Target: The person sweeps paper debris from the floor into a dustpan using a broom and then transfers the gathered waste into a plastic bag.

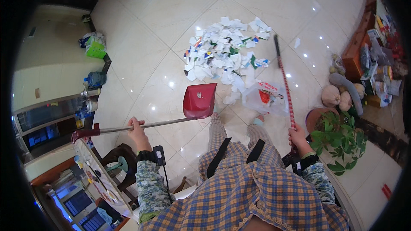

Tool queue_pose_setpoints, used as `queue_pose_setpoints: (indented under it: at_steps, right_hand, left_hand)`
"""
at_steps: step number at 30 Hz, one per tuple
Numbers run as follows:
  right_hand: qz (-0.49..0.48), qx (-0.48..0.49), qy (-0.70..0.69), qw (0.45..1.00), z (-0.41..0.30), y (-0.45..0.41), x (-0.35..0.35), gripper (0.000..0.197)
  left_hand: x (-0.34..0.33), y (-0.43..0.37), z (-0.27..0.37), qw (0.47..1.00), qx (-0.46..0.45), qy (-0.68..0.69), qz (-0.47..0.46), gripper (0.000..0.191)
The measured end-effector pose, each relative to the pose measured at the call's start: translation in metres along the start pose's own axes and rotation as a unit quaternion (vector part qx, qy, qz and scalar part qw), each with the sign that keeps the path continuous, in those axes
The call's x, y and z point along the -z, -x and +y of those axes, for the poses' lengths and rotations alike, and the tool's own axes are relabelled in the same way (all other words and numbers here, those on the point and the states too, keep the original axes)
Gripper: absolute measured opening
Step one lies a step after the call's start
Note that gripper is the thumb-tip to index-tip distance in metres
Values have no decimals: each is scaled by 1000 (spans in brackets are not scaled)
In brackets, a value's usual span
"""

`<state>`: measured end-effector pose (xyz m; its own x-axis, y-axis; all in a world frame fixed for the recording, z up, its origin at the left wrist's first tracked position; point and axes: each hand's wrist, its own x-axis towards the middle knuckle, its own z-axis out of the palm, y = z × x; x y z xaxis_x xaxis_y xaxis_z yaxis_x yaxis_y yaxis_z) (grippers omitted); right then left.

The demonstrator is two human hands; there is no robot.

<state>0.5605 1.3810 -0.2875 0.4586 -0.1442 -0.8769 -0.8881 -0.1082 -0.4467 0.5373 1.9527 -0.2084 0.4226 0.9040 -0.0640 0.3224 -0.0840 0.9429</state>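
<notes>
My left hand (138,133) grips the metal handle (165,122) of a long-handled dustpan. Its red pan (199,102) is tilted just above or on the floor, with a small pale scrap inside; contact with the tiles is unclear. In my right hand (298,138) is a broom with a red striped handle (286,93), its dark, narrow head (276,46) pointing away from me. A wide heap of torn white and coloured paper scraps (221,51) lies ahead, left of the broom head. Between the heap and my feet rests a translucent plastic bag (265,98) with red print.
At right stand a potted plant (337,138), pumpkins (330,96) and a long grey gourd (345,89) beside a cluttered wooden cabinet (354,56). A water jug (96,79) sits along the left wall. Lower left is a table (102,179) with dishes. One stray scrap (297,42) lies right of the broom.
</notes>
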Motion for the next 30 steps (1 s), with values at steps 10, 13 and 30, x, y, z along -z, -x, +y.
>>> queue_pose_setpoints:
  at_steps: [10, 13, 30]
  right_hand:
    - [84, -36, 44, 995, -47, -33, -101, 6]
    - [86, -62, 36, 994, -71, -33, -140, 8]
    - [27, -48, 150, 987, -110, 5, -225, 43]
  left_hand:
    - [1, -110, -53, 965, 194, -158, -81, 37]
    - [0, -140, -85, 948, 224, -176, -143, 33]
    - [-143, -181, -105, 894, 108, -151, -409, 21]
